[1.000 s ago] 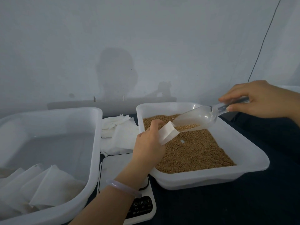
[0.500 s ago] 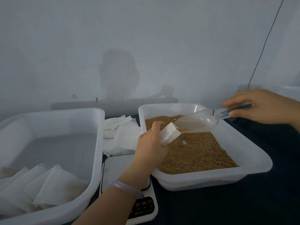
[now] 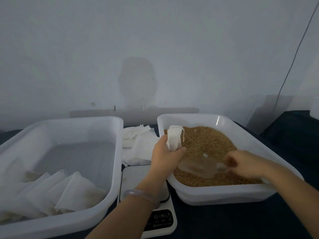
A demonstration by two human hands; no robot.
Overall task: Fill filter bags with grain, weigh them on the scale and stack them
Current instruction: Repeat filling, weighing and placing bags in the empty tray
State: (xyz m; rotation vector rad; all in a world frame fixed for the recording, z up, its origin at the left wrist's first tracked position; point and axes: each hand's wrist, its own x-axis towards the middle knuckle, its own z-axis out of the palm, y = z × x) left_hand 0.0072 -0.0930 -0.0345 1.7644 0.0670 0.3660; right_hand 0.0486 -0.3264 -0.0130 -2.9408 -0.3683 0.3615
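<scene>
The clear plastic scoop (image 3: 198, 165) has dropped from above the far side of the white plastic tray of brown grain (image 3: 224, 194) to its near side, low against the grain and motion-blurred. The right hand (image 3: 245, 163) came down with it. The left hand (image 3: 165, 152) has turned the small white filter bag (image 3: 174, 137) upright at the tray's left edge, its mouth no longer tipped towards the scoop.

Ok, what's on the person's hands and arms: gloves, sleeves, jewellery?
No gloves on the left hand or the right hand, and no sleeves in view. A pale, translucent bangle circles the left wrist. The right hand is motion-blurred.
</scene>
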